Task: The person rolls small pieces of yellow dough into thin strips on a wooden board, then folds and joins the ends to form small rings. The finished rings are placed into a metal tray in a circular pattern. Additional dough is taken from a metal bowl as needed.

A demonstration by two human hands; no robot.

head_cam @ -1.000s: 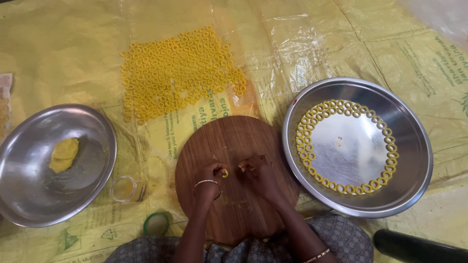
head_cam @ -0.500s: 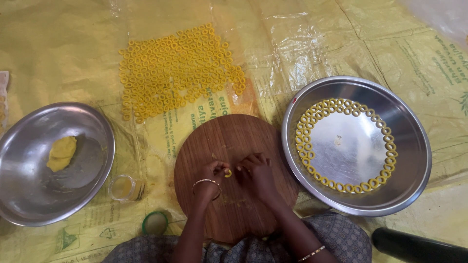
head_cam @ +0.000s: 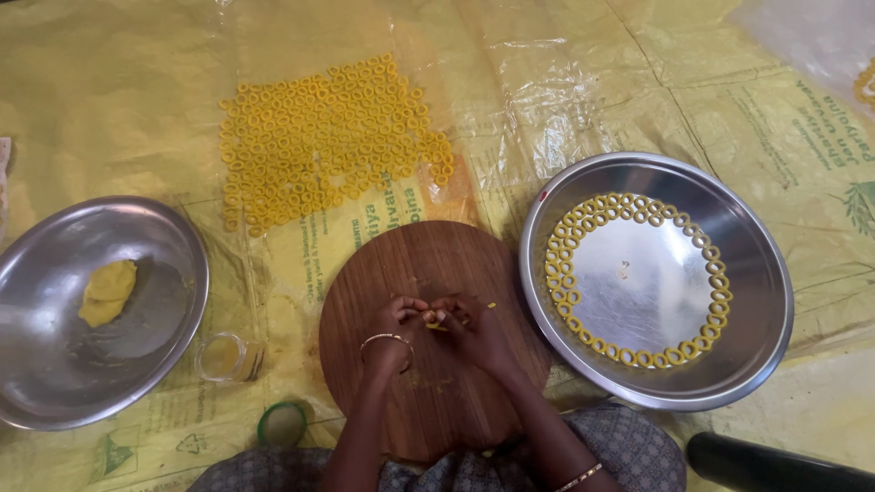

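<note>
Fingers (head_cam: 417, 308) of both hands — pinched on dough bit (head_cam: 436, 324)

We have a single view, from a camera worn on the person's head, looking almost straight down. It sits fairly near, with the round wooden board (head_cam: 436, 337) at bottom centre and the yellow plastic sheet (head_cam: 583, 82) filling the frame's far edge.
</note>
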